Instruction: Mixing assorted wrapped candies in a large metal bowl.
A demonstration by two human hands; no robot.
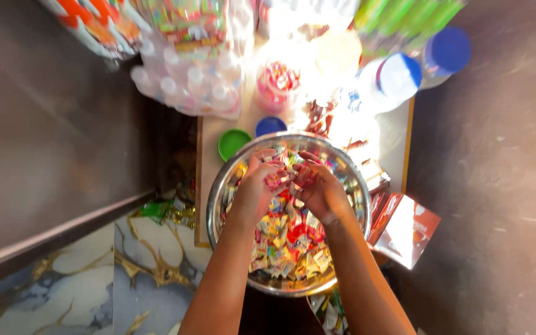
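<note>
Over the steel bowl (218,198), small wrapped sweets (286,239) are pinched in the curled fingers of the left hand (257,186) and right hand (319,189), best kept low so none are spilled.

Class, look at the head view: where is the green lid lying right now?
The green lid lies on the wooden board, just beyond the upper-left rim of the steel bowl, beside a blue lid.
</note>
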